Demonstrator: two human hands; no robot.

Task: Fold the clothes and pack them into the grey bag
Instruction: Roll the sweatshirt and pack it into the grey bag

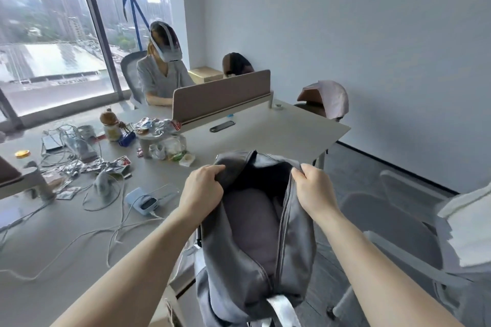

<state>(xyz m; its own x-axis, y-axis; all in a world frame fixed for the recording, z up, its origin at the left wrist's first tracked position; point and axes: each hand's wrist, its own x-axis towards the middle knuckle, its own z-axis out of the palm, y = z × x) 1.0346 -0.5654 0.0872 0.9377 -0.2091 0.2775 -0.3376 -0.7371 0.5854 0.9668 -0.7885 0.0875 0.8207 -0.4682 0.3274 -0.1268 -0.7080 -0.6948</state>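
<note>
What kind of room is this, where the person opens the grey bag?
Most likely a shared office in a tall building. A long desk carries a low divider screen, office chairs stand around it, and the big window looks down on city towers.

Both bare forearms are reaching forward, the left hand (203, 188) and the right hand (316, 188) each pinching with curled fingers, knuckles up.

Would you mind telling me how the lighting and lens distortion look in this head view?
Head view: daylight from the window blows out the sky; wide-angle bending curves the desk edges; the grey bag interior is shadowed; the chair at right is blurred.
</note>
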